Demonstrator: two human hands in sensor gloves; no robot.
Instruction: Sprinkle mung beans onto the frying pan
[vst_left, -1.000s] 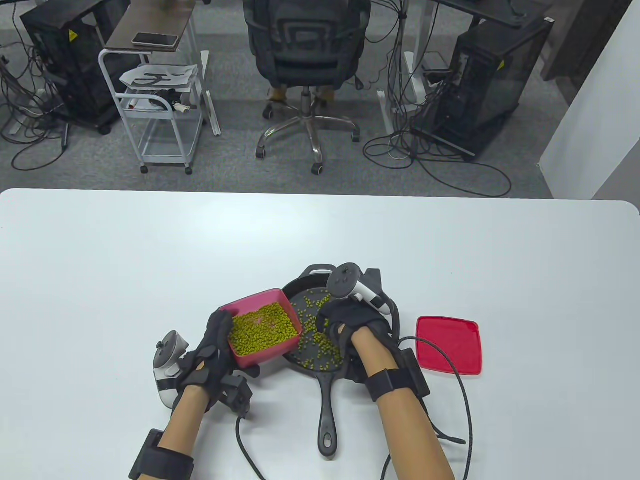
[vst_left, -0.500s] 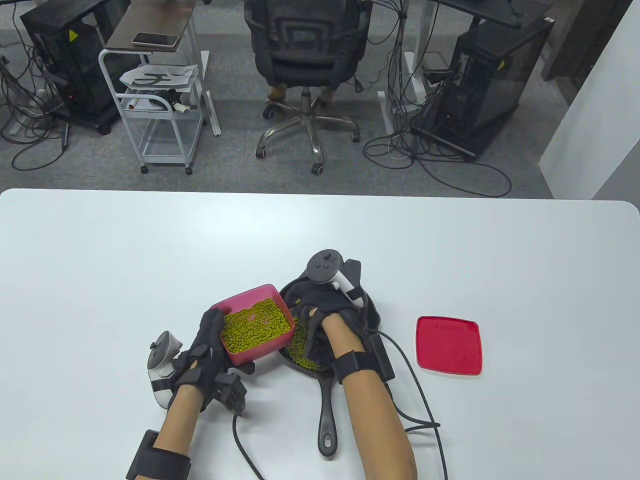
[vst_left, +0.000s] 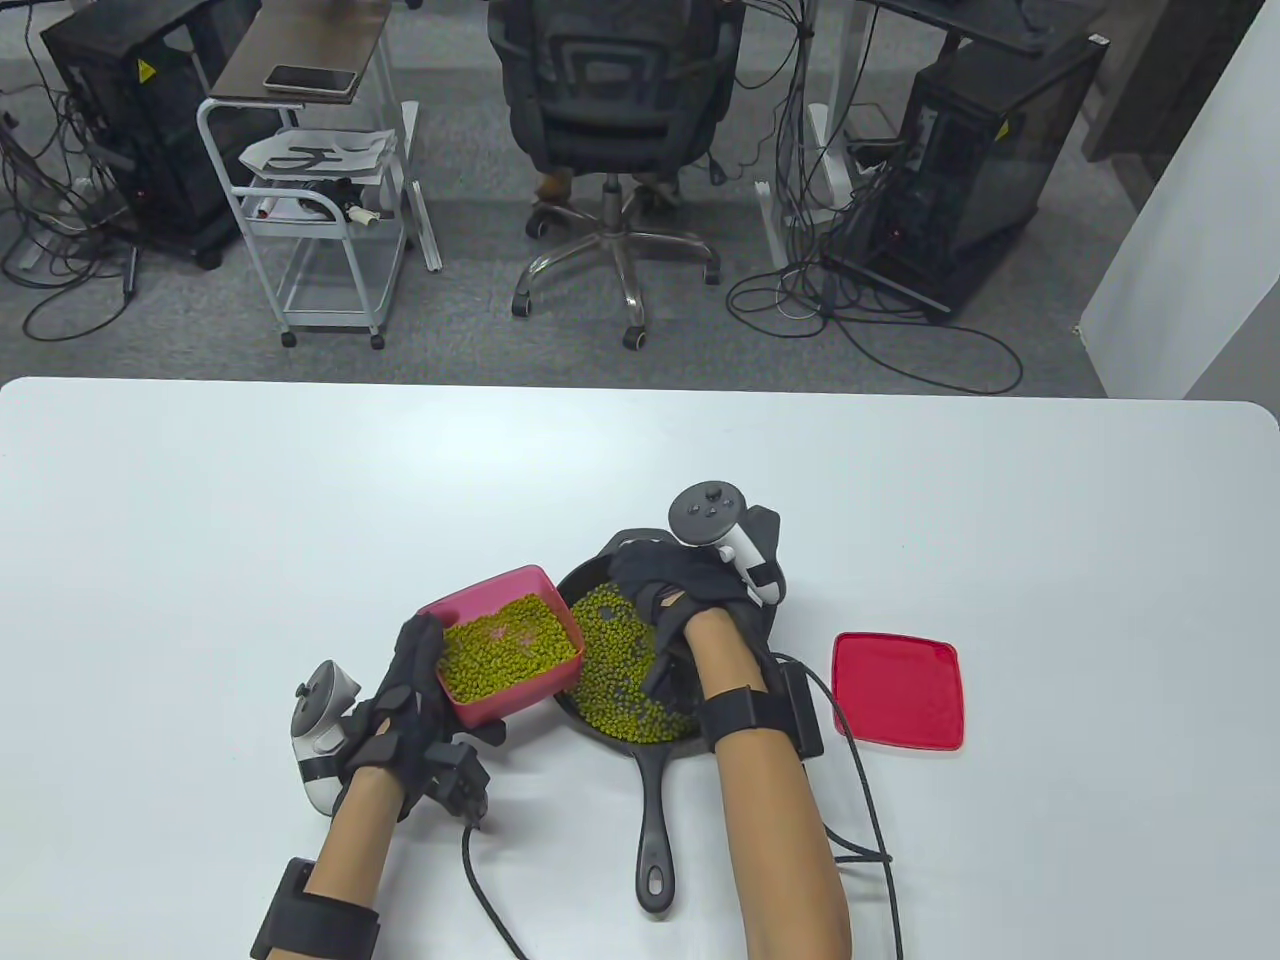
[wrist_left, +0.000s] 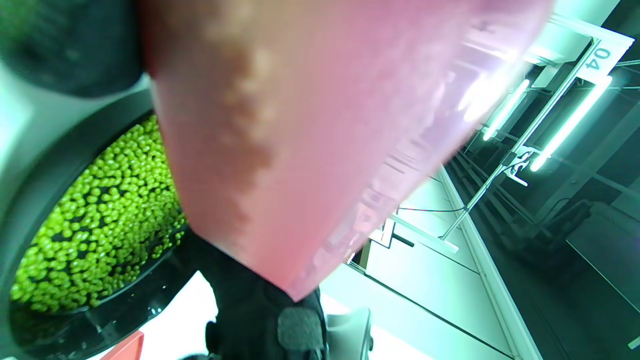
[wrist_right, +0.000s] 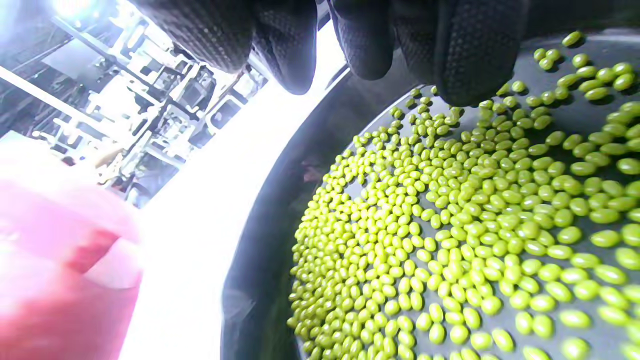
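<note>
**Beans spread in pan; box held at pan's left rim**

Left hand (vst_left: 405, 700) grips the red box (vst_left: 500, 655) by its near-left corner, fingers wrapped over the rim. Box is off the tabletop (vst_left: 250, 520) and tilted, its right edge overlapping the left rim of the frying pan (vst_left: 650, 790). Box holds a thick layer of mung beans (vst_left: 505, 655).

Black cast-iron pan sits on the tabletop near the front edge, handle pointing toward the person. Its floor carries a broad scatter of beans (wrist_right: 450, 225), mostly one layer deep with dark gaps showing between them.

Right hand (vst_left: 680, 600) is over the far-right part of the pan, palm down. Right wrist view: fingertips (wrist_right: 470, 60) curled loosely just above the beans, nothing visibly held between them. Whether any fingertip touches the beans — cannot tell.

Red lid (vst_left: 898, 690) lies flat on the tabletop to the right of the pan, apart from it.
</note>
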